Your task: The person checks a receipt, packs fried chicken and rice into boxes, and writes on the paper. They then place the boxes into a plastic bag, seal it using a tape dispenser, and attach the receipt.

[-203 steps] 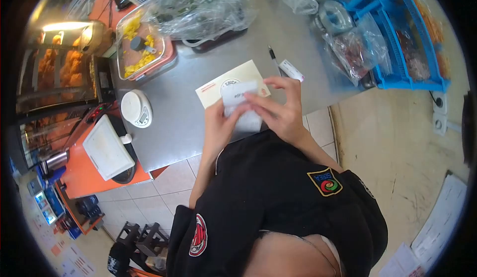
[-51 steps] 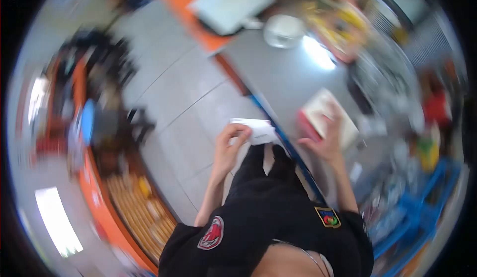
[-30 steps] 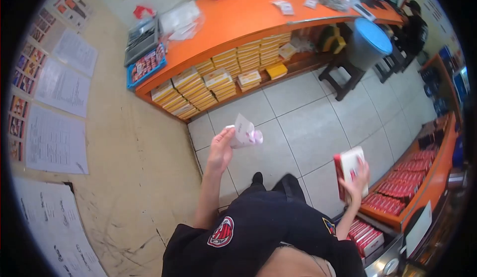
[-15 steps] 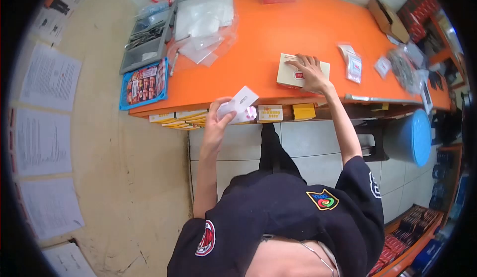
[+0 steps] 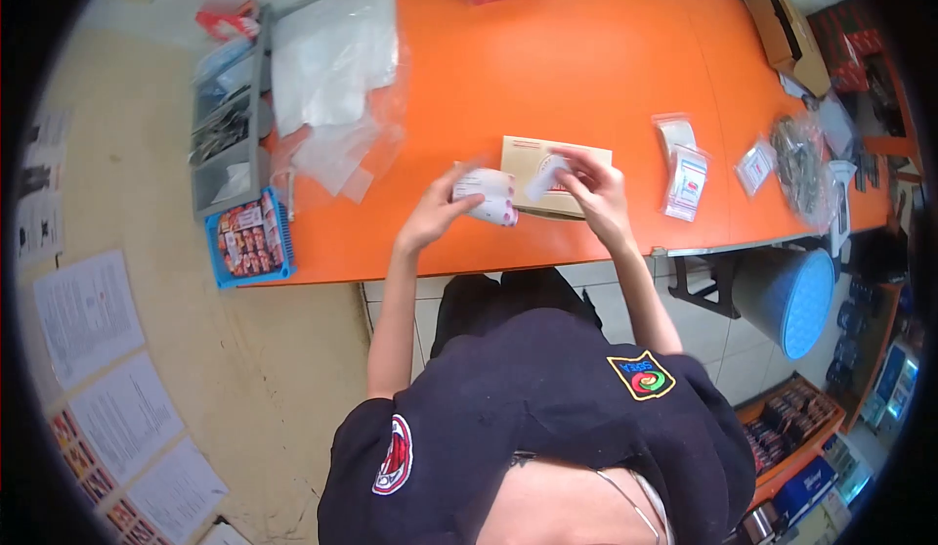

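Note:
My left hand [image 5: 437, 211] is closed on white printed cards [image 5: 486, 196] with pink marks along the edge, thumb on top. Just to their right, my right hand [image 5: 598, 196] pinches a small white card [image 5: 544, 177], blurred by motion. Beneath that hand a cream cardboard box [image 5: 526, 151] with red print lies on the orange table [image 5: 469, 76], near its front edge. The right fingers and the card cover part of the box's top.
Clear plastic sheets [image 5: 337, 56] and a grey tray of tools [image 5: 223, 139] occupy the left side. A blue basket [image 5: 249, 240] holds small packs. To the right lie small plastic packets [image 5: 687, 183] and a coiled bundle [image 5: 801, 169]. A blue-topped stool [image 5: 806, 303] stands below.
My right hand has come off the box top and now pinches a small white card. The left hand with its cards has moved nearer the box. The view has shifted forward over the table.

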The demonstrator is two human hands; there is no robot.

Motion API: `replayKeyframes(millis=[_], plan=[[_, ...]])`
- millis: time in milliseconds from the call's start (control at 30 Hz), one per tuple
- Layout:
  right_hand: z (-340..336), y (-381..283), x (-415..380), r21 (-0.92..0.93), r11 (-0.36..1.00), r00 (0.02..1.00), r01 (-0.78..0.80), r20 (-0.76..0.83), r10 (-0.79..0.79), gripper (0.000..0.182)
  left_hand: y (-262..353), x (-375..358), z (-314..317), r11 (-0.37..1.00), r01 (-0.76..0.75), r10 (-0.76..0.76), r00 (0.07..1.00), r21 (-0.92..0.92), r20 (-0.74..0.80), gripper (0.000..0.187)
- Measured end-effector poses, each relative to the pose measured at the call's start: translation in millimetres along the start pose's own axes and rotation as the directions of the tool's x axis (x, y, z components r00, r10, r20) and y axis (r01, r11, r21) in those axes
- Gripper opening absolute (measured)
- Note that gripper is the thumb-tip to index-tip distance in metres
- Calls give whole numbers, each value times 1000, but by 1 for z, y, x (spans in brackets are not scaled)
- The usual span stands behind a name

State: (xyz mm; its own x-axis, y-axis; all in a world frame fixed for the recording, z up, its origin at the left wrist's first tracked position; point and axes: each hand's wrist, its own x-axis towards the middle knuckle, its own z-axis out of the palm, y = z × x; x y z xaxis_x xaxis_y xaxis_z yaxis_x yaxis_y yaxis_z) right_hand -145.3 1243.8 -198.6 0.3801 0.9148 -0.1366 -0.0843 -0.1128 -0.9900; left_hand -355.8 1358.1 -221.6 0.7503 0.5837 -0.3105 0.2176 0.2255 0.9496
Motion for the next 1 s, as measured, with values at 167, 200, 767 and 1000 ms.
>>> replayKeyframes(millis=[167, 200, 767, 1000], plan=[[-54, 60, -72, 80, 955, 804, -287, -522, 285, 50, -97, 40, -60, 994, 35, -58, 971, -102, -232, 57], [-60, 87, -84, 85, 953, 804, -292, -518, 293, 50, -110, 42, -63, 962, -17, 115, 931, 274, -347, 63], [-64, 120, -84, -307, 926, 505, -219, -848, -161, 70, -15, 54, -264, 377, 124, 604, 719, 918, -345, 54], [12, 161, -113, 187, 976, -81, 109, -977, 196, 72, -23, 60, -275, 417, -34, 715, 629, 908, -305, 11]])
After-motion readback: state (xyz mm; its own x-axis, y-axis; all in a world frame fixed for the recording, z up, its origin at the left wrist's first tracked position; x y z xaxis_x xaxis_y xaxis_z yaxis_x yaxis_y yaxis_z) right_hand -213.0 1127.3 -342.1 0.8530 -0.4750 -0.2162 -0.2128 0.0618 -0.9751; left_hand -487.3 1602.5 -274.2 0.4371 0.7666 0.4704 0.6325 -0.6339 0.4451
